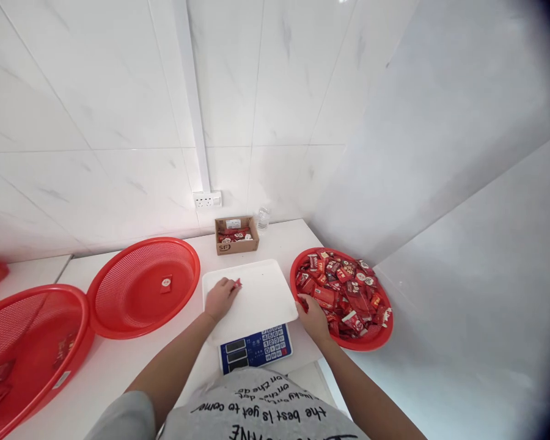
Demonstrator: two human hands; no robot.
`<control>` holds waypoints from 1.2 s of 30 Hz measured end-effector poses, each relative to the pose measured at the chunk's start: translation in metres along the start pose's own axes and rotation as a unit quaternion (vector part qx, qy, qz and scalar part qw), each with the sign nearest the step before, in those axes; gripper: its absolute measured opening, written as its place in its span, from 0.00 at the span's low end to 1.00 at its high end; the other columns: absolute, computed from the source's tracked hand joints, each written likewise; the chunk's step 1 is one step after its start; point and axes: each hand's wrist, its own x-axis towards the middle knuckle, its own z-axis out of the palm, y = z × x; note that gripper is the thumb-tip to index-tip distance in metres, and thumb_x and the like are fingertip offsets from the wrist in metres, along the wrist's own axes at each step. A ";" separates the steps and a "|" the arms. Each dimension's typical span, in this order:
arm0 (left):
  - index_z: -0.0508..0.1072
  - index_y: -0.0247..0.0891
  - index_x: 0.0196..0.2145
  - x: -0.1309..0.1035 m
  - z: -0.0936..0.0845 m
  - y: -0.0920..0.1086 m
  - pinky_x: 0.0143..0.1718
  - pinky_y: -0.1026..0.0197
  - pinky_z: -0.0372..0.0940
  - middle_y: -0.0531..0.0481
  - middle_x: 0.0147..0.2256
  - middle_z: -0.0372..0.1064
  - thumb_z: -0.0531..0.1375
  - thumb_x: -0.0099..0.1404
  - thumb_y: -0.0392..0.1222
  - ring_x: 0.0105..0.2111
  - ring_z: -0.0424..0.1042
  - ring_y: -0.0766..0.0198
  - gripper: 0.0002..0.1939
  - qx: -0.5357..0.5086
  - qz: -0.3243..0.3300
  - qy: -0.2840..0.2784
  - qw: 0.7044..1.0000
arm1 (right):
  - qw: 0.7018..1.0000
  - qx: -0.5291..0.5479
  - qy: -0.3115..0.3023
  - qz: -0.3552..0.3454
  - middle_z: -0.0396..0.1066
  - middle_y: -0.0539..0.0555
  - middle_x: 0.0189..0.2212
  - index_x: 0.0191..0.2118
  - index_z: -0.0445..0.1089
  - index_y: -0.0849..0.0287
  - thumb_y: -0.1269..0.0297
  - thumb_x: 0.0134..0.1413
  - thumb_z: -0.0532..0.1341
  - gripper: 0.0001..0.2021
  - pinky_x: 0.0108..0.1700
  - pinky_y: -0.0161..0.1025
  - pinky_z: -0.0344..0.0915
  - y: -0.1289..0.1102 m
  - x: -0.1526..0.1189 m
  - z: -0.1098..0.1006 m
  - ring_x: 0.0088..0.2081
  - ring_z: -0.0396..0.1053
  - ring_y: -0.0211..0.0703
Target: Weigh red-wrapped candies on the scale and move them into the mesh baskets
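Note:
My left hand [220,299] is over the left part of the white scale tray [261,299], its fingers closed on a small red packet [238,283]. Most of that packet is hidden by the fingers. At the tray's right, my right hand [312,319] curls at the near-left rim of a red plastic basket [389,333], which is heaped with red packets [343,287]. Its thumb and fingers bend round the rim. Below the tray shows the blue keypad panel [256,349] of the scale.
Behind the tray stands a cardboard box [237,246] of red packets, beside a clear plastic cup [263,217]. To the left, a red basket [144,324] holds one packet [166,283]; another basket [85,305] nearer me holds a few. A wall socket [208,200] is behind.

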 end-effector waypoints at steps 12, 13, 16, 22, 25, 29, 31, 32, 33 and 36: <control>0.59 0.36 0.55 -0.048 -0.073 -0.108 0.43 0.39 0.60 0.33 0.53 0.59 0.40 0.64 0.58 0.51 0.59 0.40 0.30 0.029 -0.293 -0.014 0.956 | 0.989 -0.145 -0.008 0.024 0.61 0.62 0.53 0.51 0.64 0.60 0.63 0.48 0.55 0.22 0.55 0.52 0.54 0.034 0.035 -0.031 0.56 0.56 0.55; 0.58 0.35 0.55 -0.051 -0.069 -0.107 0.45 0.37 0.57 0.33 0.54 0.59 0.40 0.64 0.57 0.52 0.58 0.40 0.30 0.031 -0.292 -0.022 0.956 | 0.984 -0.172 -0.027 0.032 0.58 0.62 0.56 0.53 0.62 0.59 0.62 0.47 0.57 0.24 0.55 0.53 0.53 0.036 0.037 -0.032 0.57 0.53 0.57; 0.60 0.33 0.54 -0.058 -0.055 -0.100 0.50 0.35 0.51 0.34 0.54 0.60 0.39 0.65 0.54 0.53 0.59 0.43 0.29 0.042 -0.270 -0.057 0.960 | 0.966 -0.238 -0.083 0.052 0.55 0.61 0.58 0.56 0.58 0.55 0.60 0.47 0.58 0.28 0.54 0.55 0.51 0.033 0.037 -0.034 0.58 0.51 0.59; 0.65 0.32 0.51 -0.065 -0.043 -0.098 0.52 0.37 0.48 0.35 0.52 0.64 0.41 0.65 0.50 0.52 0.61 0.45 0.26 0.070 -0.228 -0.090 0.967 | 0.912 -0.370 -0.168 0.049 0.64 0.63 0.50 0.47 0.68 0.60 0.70 0.49 0.54 0.17 0.53 0.55 0.47 0.011 0.033 -0.040 0.54 0.55 0.56; 0.67 0.33 0.49 -0.068 -0.042 -0.101 0.52 0.37 0.48 0.35 0.50 0.66 0.42 0.65 0.48 0.51 0.62 0.46 0.24 0.078 -0.211 -0.089 0.970 | 0.890 -0.384 -0.242 0.050 0.66 0.65 0.48 0.42 0.72 0.63 0.71 0.50 0.53 0.15 0.54 0.54 0.45 0.001 0.039 -0.039 0.54 0.56 0.57; 0.67 0.34 0.48 -0.069 -0.036 -0.102 0.52 0.38 0.49 0.36 0.49 0.67 0.43 0.65 0.49 0.53 0.61 0.47 0.24 0.076 -0.219 -0.071 0.970 | 0.881 -0.350 -0.314 0.055 0.70 0.62 0.45 0.42 0.73 0.59 0.67 0.52 0.53 0.15 0.50 0.45 0.54 -0.002 0.050 -0.032 0.48 0.64 0.54; 0.67 0.34 0.48 -0.068 -0.032 -0.101 0.52 0.39 0.50 0.36 0.50 0.66 0.42 0.65 0.50 0.53 0.61 0.47 0.24 0.081 -0.216 -0.052 0.972 | 0.882 -0.338 -0.324 0.057 0.68 0.59 0.48 0.48 0.69 0.53 0.63 0.55 0.51 0.17 0.48 0.44 0.56 0.001 0.052 -0.029 0.49 0.64 0.53; 0.67 0.33 0.48 -0.067 -0.030 -0.100 0.52 0.39 0.51 0.36 0.50 0.66 0.42 0.65 0.51 0.53 0.61 0.47 0.25 0.085 -0.211 -0.041 0.973 | 0.884 -0.333 -0.323 0.063 0.68 0.58 0.48 0.53 0.65 0.51 0.62 0.57 0.48 0.19 0.47 0.44 0.56 0.003 0.053 -0.027 0.48 0.65 0.53; 0.67 0.33 0.48 -0.066 -0.028 -0.099 0.51 0.39 0.52 0.36 0.50 0.66 0.42 0.65 0.51 0.54 0.60 0.47 0.25 0.088 -0.203 -0.027 0.975 | 0.888 -0.327 -0.316 0.073 0.68 0.59 0.48 0.57 0.59 0.51 0.61 0.58 0.46 0.21 0.47 0.45 0.57 0.005 0.052 -0.025 0.47 0.66 0.53; 0.68 0.34 0.46 -0.064 -0.022 -0.095 0.51 0.40 0.53 0.37 0.49 0.67 0.43 0.65 0.50 0.54 0.59 0.47 0.23 0.087 -0.166 0.023 0.982 | 0.916 -0.299 -0.246 0.106 0.66 0.63 0.49 0.63 0.43 0.55 0.63 0.58 0.45 0.27 0.45 0.46 0.58 0.011 0.049 -0.019 0.47 0.66 0.53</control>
